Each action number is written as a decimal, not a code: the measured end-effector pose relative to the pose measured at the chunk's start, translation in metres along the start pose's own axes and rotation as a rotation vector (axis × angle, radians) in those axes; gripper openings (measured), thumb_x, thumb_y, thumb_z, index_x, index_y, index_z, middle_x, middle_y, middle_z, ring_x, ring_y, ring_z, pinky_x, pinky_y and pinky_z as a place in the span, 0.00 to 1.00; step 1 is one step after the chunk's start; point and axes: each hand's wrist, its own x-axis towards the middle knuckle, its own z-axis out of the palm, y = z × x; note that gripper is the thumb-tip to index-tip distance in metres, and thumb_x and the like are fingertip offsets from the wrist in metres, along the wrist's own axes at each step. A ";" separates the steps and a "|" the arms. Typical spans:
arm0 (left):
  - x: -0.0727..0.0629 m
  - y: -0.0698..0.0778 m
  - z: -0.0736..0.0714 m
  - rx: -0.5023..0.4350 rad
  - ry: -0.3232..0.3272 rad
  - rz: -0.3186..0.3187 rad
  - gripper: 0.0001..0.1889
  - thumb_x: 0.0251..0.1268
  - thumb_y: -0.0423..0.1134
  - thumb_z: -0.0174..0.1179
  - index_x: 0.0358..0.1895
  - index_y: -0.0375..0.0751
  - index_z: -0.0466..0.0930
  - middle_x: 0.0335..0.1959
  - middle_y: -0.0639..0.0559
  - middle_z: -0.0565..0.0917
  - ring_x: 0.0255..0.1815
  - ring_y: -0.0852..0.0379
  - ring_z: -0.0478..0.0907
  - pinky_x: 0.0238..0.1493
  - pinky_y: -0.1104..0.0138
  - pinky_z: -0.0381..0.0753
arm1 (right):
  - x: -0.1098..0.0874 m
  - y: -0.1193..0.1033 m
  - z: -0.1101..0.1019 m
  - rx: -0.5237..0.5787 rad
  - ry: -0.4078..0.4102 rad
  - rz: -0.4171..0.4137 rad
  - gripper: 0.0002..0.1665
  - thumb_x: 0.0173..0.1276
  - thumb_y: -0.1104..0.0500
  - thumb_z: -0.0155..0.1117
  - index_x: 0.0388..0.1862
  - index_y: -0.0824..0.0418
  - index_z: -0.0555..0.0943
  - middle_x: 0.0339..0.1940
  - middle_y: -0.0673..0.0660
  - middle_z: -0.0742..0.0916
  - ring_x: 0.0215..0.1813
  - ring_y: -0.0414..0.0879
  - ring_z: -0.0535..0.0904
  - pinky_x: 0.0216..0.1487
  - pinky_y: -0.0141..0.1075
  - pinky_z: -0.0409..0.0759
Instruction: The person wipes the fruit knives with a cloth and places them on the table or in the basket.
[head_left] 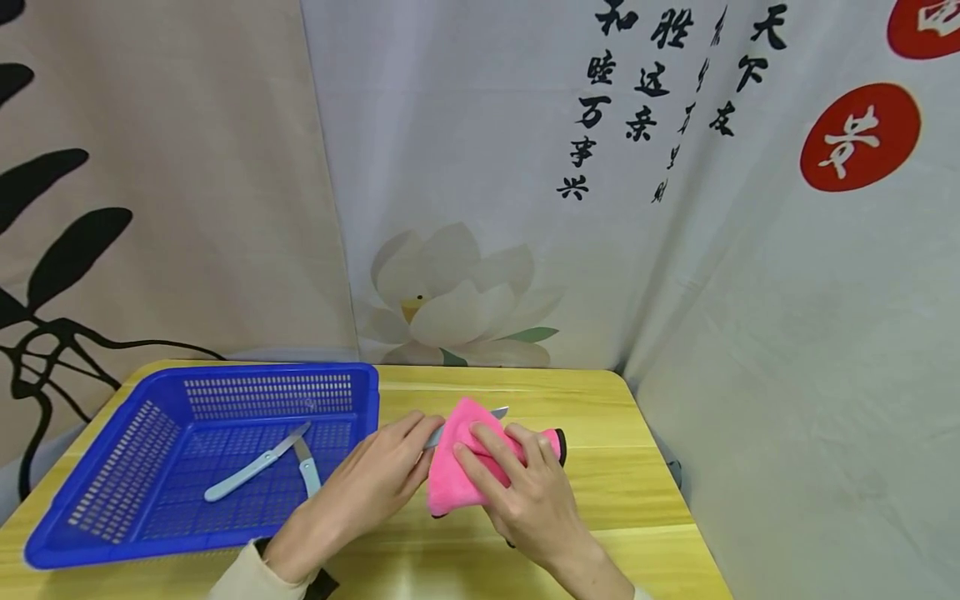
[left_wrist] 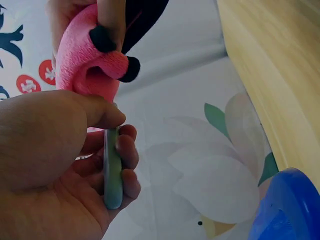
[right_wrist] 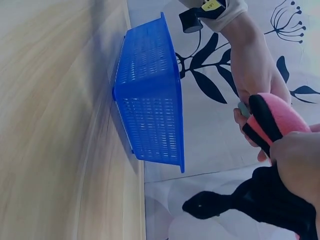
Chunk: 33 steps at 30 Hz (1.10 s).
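My left hand (head_left: 375, 471) grips the pale blue handle (left_wrist: 113, 172) of a knife, with the thumb pressed near the handle's front end. A pink cloth (head_left: 452, 487) with black edging is wrapped around the knife's blade, and only the blade's tip (head_left: 500, 412) pokes out at the far side. From the right, my right hand (head_left: 536, 500) holds the folded cloth against the blade, fingers bent over it. Most of the blade is hidden under the cloth. Both hands are above the table, to the right of the blue basket.
The blue plastic basket (head_left: 262, 372) stands on the left of the wooden table (head_left: 615, 467). Inside it lie a knife with a pale blue handle (head_left: 240, 477) and a second knife (head_left: 308, 473), partly hidden by my left arm. Printed curtains (head_left: 480, 167) hang behind the table.
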 end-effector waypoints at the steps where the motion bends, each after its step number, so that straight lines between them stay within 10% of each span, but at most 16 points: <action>1: 0.000 0.000 0.000 0.011 0.006 0.002 0.17 0.78 0.29 0.70 0.65 0.37 0.85 0.44 0.52 0.87 0.36 0.63 0.81 0.37 0.68 0.87 | 0.001 -0.001 0.000 -0.005 -0.007 0.001 0.26 0.69 0.52 0.72 0.66 0.52 0.90 0.66 0.58 0.90 0.57 0.62 0.81 0.55 0.47 0.80; 33: -0.013 -0.008 -0.003 0.053 0.145 0.099 0.13 0.75 0.31 0.72 0.58 0.40 0.85 0.34 0.60 0.75 0.32 0.68 0.66 0.32 0.74 0.74 | -0.026 0.049 -0.015 -0.080 -0.153 0.167 0.37 0.58 0.59 0.83 0.69 0.53 0.88 0.69 0.61 0.89 0.59 0.64 0.79 0.55 0.52 0.79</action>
